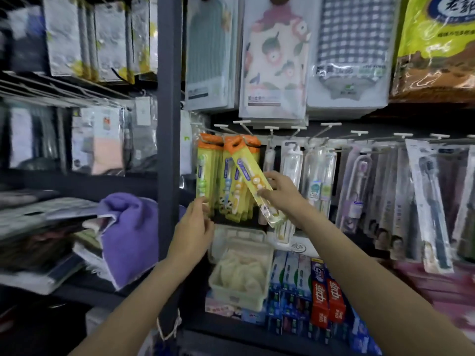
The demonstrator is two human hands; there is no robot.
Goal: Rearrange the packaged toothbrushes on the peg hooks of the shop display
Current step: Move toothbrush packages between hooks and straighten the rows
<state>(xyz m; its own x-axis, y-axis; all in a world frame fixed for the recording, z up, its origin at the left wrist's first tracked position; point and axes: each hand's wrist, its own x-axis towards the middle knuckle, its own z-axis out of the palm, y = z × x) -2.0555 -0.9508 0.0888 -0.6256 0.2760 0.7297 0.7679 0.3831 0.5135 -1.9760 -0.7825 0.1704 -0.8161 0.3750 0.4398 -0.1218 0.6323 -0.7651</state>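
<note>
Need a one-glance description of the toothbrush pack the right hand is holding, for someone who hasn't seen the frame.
Find the dark upright shelf post; just to its right, orange-topped yellow toothbrush packs hang on peg hooks. The target pack is the rightmost, gripped by the right hand. Unlike its straight-hanging neighbours, it slants, bottom end swung right.

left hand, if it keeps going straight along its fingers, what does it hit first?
The left hand points up and slightly right, fingertips at the bottom of the leftmost yellow toothbrush pack with the orange top. It would likely meet that pack first; it may already touch it, depth is unclear.
</note>
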